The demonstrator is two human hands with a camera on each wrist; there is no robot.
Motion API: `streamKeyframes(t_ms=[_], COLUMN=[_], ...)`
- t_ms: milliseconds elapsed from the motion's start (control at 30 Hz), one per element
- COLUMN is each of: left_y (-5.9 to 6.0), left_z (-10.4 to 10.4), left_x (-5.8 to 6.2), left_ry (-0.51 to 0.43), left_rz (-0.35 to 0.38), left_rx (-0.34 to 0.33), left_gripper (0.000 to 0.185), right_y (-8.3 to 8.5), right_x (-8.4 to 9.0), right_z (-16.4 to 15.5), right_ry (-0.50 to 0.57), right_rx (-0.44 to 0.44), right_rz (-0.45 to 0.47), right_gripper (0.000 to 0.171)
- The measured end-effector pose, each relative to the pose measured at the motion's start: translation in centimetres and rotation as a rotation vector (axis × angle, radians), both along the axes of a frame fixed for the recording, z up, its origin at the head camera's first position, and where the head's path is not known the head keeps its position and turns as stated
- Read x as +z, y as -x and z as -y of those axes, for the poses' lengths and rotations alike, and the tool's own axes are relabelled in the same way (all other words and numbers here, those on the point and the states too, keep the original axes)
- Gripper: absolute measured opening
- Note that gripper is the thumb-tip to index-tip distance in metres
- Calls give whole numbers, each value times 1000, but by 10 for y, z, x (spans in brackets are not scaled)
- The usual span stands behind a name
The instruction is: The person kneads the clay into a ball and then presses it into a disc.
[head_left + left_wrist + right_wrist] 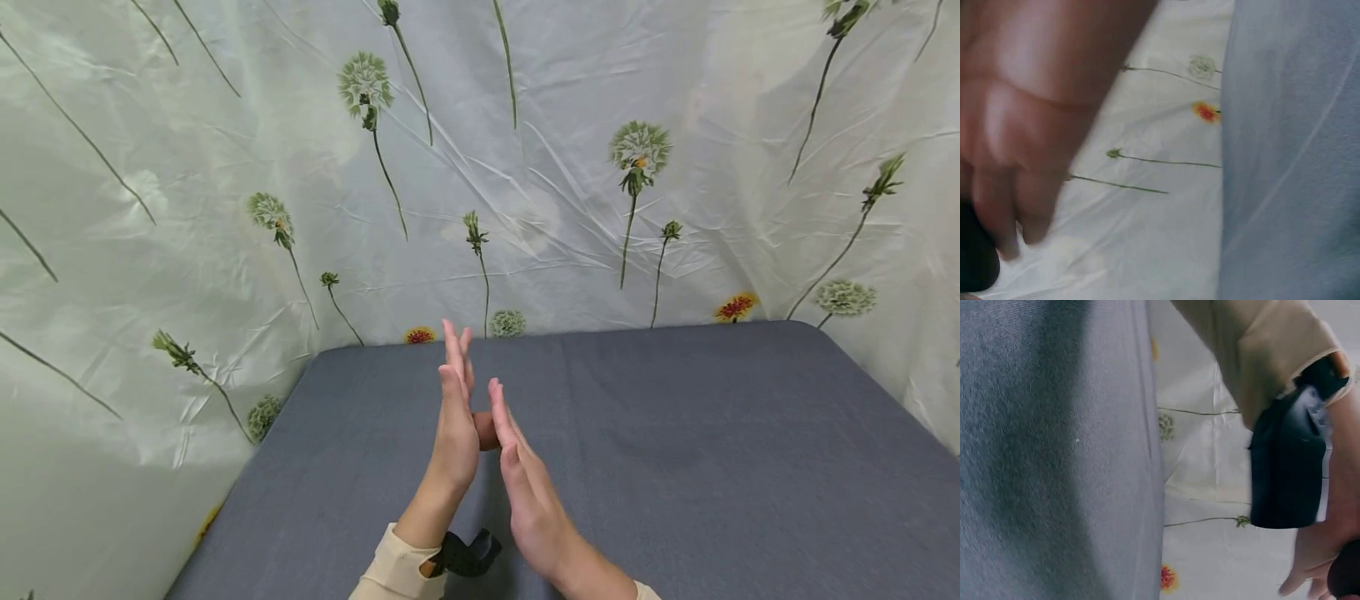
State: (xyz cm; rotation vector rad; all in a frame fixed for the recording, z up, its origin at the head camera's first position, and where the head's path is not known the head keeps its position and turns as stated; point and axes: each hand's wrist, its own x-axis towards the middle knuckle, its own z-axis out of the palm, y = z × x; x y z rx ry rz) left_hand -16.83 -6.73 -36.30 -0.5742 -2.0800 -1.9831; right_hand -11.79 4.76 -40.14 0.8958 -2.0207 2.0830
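My left hand (456, 429) and right hand (534, 496) stand upright with palms facing each other and fingers straight, pointing away from me. A small, rounded brown thing, ball-like (486, 431), sits between them, touched by the left palm on one side and the right fingers on the other. Both hands partly cover it. It appears as a dark round shape (975, 256) at the lower left of the left wrist view. At the lower right of the right wrist view, the dark round thing (1346, 572) overlaps the left hand (1313, 565).
A grey cloth-covered table (712, 450) lies beneath the hands. Behind it and to the left hangs a pale curtain (540, 200) printed with dandelions and flowers. A black wrist camera (472, 554) is strapped below my left hand, beside a cream sleeve (397, 567).
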Motion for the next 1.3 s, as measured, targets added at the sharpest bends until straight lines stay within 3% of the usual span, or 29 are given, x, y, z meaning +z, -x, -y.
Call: streamKeyframes(t_ms=[167, 333, 500, 667, 800, 900, 1067, 1167, 1300], left_y=[-1, -15, -27, -23, -11, -2, 4, -2, -17], left_z=[-12, -32, -35, -19, -5, -1, -11, -25, -40], left_x=[-14, -22, -14, 1, 4, -2, -19, -27, -28], left_ry=[0, 85, 130, 50, -3, -17, -24, 14, 116], left_rz=[56, 13, -62, -101, -61, 15, 106, 96, 47], left_rx=[-96, -166, -134, -77, -14, 15, -62, -113, -153], left_gripper=[66, 59, 58, 65, 70, 72, 70, 65, 59], right_y=[5, 17, 25, 19, 9, 5, 8, 15, 26], right_x=[7, 15, 12, 3, -1, 0, 6, 10, 16], right_z=[-9, -26, -29, -12, 0, 2, -7, -19, -34], right_ry=[23, 54, 60, 49, 26, 6, 10, 20, 34], right_rx=[-104, -190, -168, -58, 5, 0, -108, -183, -227], right_rz=[-132, -83, 24, 101, 111, 69, -43, -85, -45], right_gripper=[56, 61, 63, 60, 58, 56, 55, 57, 61])
